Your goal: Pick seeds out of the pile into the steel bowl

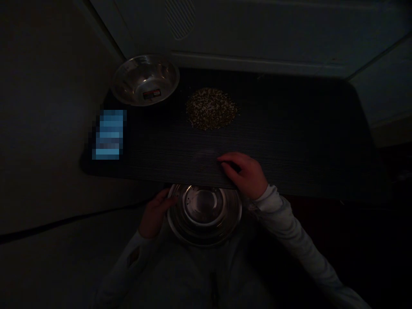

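My left hand (155,213) grips the left rim of a shiny metal bowl (225,229), its thumb over the edge. The bowl sits at my lap, partly under the table's front edge, with a few dark specks on its inner wall. Over the dark table (289,137), close to that edge, my right hand (246,171) is curled with thumb and index finger near each other. Whether anything tiny is between those fingertips is too dark to make out. Farther back lies a flat pile of mixed light and dark grains or seeds (211,108).
A second, wide metal bowl (146,81) with a dark label inside stands at the back left of the table. In front of it lies a lit, blurred-out phone screen (110,135). A pale panel (257,34) rises behind the table. The scene is very dim.
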A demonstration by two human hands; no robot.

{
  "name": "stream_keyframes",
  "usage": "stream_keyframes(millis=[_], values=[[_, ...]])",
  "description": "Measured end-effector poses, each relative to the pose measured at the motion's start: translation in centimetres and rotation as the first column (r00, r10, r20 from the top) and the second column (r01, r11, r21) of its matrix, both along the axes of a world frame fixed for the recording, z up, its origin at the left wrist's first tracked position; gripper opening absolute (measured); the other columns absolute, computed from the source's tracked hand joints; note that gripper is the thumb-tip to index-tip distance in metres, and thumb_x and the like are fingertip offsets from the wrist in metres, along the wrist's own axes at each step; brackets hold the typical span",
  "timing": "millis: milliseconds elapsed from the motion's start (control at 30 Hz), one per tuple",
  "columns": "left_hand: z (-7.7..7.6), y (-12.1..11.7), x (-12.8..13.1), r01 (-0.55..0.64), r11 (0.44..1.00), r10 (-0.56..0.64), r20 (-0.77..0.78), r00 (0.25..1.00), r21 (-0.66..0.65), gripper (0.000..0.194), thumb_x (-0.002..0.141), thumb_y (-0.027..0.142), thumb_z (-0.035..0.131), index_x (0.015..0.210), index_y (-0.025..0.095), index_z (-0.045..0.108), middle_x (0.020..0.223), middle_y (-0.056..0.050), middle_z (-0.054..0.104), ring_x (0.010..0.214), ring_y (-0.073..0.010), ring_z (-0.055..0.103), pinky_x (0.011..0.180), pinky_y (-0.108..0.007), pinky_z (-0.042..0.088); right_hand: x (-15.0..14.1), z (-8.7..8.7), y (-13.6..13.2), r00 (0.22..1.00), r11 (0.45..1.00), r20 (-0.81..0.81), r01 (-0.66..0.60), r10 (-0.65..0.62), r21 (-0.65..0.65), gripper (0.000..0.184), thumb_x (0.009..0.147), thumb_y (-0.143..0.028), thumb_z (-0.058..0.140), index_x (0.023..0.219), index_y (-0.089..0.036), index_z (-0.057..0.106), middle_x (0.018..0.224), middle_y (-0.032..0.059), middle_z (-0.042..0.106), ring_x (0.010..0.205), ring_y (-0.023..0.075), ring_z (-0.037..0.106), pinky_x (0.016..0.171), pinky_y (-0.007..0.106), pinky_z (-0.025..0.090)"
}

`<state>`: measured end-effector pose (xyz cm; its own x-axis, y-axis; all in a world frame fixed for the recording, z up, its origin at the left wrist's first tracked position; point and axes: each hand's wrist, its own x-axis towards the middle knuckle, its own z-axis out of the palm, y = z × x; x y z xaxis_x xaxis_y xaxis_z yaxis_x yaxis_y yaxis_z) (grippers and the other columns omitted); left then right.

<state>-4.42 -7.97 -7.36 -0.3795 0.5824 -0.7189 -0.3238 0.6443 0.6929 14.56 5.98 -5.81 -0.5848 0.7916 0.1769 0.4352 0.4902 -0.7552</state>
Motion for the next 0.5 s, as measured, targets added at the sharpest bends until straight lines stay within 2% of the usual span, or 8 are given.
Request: stream_keyframes(millis=[100,233,500], values=[[-0.1,0.06,0.02,0.003,1.0,-0.003,-0.011,1.0,-0.008,0.036,0.055,0.03,0.064,0.089,0.018,0.059,0.071,0.001,0.067,0.072,-0.0192,0.06,0.067,-0.029,0.042,0.03,0.16,0.04,0.998,0.998,0.036,-0.055,0.054,0.028,0.02,0.075,-0.019,0.043,0.089,-0.022,0.057,0.091,0.0009,0.061,0.087,0.0139,0.054,0.077,0.031,0.038],[0.15,0.26,0.07,0.021,0.999,-0.022,-0.062,0.998,-0.026,0.036,0.054,0.031,0.065,0.087,0.017,0.06,0.074,0.0,0.067,0.076,-0.0198,0.059,0.069,-0.028,0.041,0.07,0.43,0.07,0.987,0.992,0.105,-0.122,0.118,0.028,0.019,0.075,-0.02,0.044,0.088,-0.022,0.058,0.092,-0.0004,0.062,0.084,0.0136,0.055,0.075,0.031,0.035],[0.08,0.16,0.17,0.005,1.0,-0.005,-0.012,1.0,-0.016,0.039,0.055,0.031,0.064,0.091,0.017,0.058,0.075,0.0,0.067,0.074,-0.0193,0.059,0.067,-0.028,0.042,0.11,0.62,0.07,0.973,0.985,0.16,-0.171,0.167,0.011,0.017,0.073,-0.021,0.046,0.082,-0.023,0.06,0.091,-0.0016,0.063,0.082,0.0139,0.054,0.073,0.03,0.031]])
